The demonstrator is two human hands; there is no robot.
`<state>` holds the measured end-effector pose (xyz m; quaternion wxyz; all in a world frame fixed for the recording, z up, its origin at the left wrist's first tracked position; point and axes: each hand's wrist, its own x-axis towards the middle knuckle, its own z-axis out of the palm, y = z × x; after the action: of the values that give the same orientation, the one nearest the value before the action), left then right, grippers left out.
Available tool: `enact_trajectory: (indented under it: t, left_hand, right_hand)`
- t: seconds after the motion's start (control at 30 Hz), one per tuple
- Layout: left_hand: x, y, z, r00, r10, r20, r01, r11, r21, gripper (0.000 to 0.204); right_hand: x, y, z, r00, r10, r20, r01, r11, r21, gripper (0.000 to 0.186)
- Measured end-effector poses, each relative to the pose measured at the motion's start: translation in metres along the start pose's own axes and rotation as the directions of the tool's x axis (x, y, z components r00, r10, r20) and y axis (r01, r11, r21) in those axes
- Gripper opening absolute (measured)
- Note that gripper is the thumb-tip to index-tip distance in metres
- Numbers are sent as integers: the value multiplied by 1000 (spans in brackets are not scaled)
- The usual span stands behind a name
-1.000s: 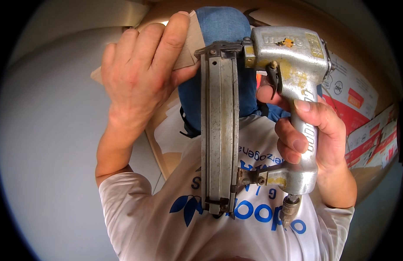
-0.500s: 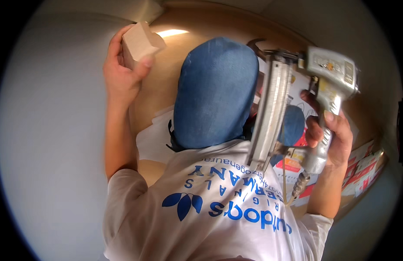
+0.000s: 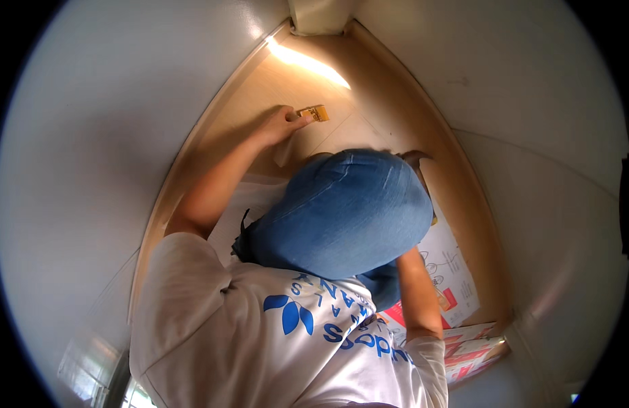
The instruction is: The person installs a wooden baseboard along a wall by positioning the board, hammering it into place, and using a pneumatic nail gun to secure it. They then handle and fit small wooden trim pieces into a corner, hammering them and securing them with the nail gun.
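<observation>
A light-brown, wood-toned floor (image 3: 389, 102) lies between smooth grey walls (image 3: 90, 170). The raised knee in blue denim (image 3: 345, 211) conceals the right hand, whose grip cannot be told; the right forearm (image 3: 420, 292) extends beside flat, white-and-red printed cardboard (image 3: 464, 289). A dark, curved, hard-looking piece (image 3: 415, 156) projects past the knee. The left hand (image 3: 285, 124), which earlier held a pale wooden block, now pinches the left end of a small, flat, yellow-orange packet (image 3: 316, 113), at or just above the floor. The silver metal nail gun has left view, making the packet the only article visibly held.
</observation>
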<state>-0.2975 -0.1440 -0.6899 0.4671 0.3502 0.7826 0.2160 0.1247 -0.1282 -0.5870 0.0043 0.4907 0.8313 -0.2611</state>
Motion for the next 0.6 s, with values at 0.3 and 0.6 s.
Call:
enact_trajectory:
  t: [0.3,0.6]
  left_hand:
    - [130,44,-9,953,-154,-263,-148,518,-842,72]
    - [197,88,2,801,-344,-490,-271,520,-810,76]
  right_hand:
    - [14,-19,8,964,101,248,-69,988,-135,59]
    - [22,-23,11,936,134,325,-90,985,-147,59]
